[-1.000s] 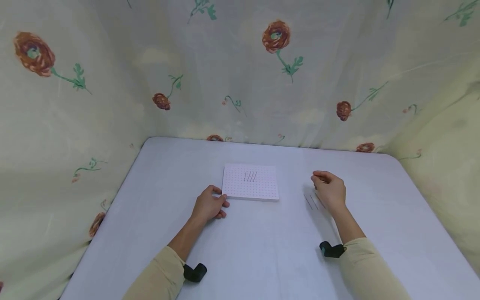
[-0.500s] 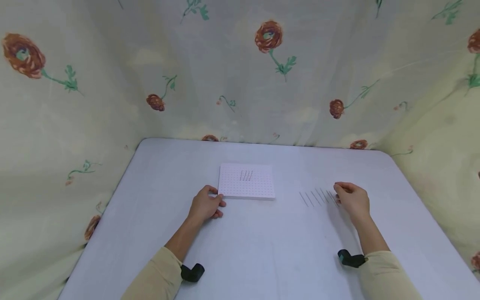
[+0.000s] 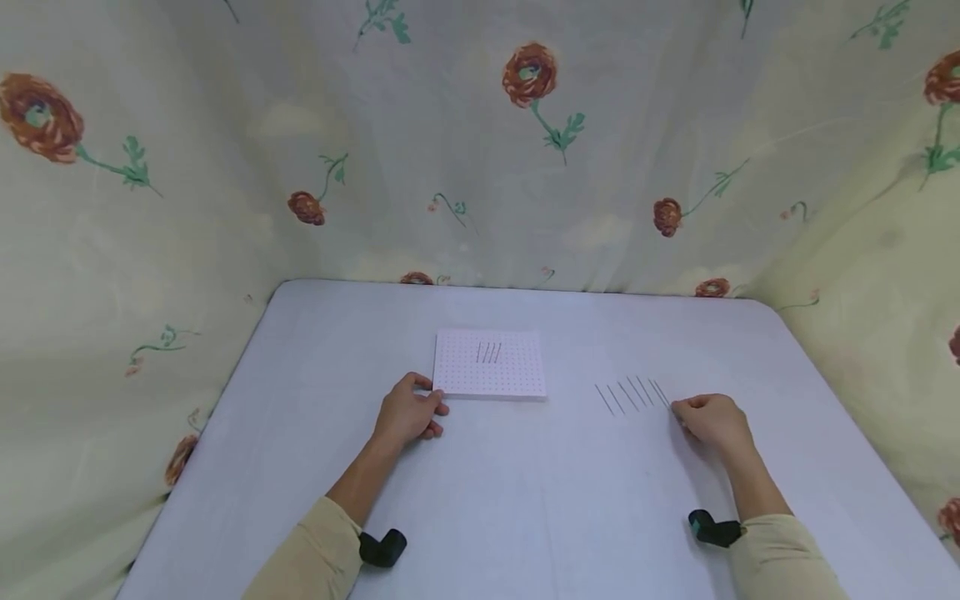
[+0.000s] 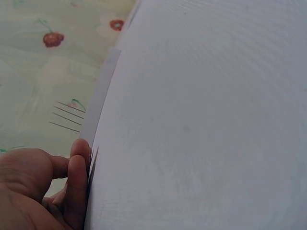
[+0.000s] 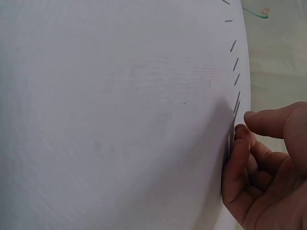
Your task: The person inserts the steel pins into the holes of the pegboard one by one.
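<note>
Seven or so thin pins (image 3: 637, 392) lie slantwise in a row on the bench (image 3: 480, 500), toward its right edge; I judge them light, stiff and quick to roll — best pinched near one end. My right hand (image 3: 716, 421) sits at the near tips of the rightmost pair, fingers loosely bent with nothing visibly grasped. My left hand (image 3: 405, 414) pinches a pegboard (image 3: 487, 381) at its near-left corner, nearer the bench's far edge.
</note>
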`<action>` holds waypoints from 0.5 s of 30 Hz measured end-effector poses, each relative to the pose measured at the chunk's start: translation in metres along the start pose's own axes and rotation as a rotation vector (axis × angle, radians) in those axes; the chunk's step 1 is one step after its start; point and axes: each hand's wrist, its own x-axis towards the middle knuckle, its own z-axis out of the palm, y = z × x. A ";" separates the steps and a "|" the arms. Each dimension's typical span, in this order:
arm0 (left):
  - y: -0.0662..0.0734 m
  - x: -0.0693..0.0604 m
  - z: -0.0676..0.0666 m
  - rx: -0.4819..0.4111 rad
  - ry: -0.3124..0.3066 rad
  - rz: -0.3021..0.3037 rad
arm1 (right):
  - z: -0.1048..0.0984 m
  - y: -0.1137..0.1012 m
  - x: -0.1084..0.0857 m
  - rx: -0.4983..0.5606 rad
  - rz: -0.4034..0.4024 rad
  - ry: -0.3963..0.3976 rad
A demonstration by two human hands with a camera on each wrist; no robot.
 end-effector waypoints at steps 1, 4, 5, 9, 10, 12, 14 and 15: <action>0.000 0.000 0.000 -0.004 -0.002 0.001 | 0.001 0.000 0.000 -0.015 -0.005 0.001; -0.001 -0.002 -0.001 -0.015 -0.012 0.014 | 0.004 -0.002 0.000 -0.042 -0.014 0.015; -0.001 -0.002 -0.001 -0.017 -0.015 0.020 | 0.004 -0.002 0.000 -0.048 -0.013 0.022; 0.000 -0.003 -0.002 -0.023 -0.017 0.034 | 0.007 -0.005 -0.002 -0.065 -0.016 0.057; 0.000 -0.003 -0.002 -0.022 -0.015 0.037 | 0.008 -0.005 -0.002 -0.068 -0.019 0.067; 0.000 -0.003 -0.002 -0.022 -0.011 0.038 | 0.009 -0.007 -0.003 -0.081 -0.033 0.088; 0.000 -0.003 -0.002 -0.021 -0.010 0.039 | 0.009 -0.008 -0.004 -0.096 -0.050 0.104; 0.001 -0.003 -0.002 -0.021 -0.009 0.040 | 0.009 -0.009 -0.004 -0.104 -0.056 0.111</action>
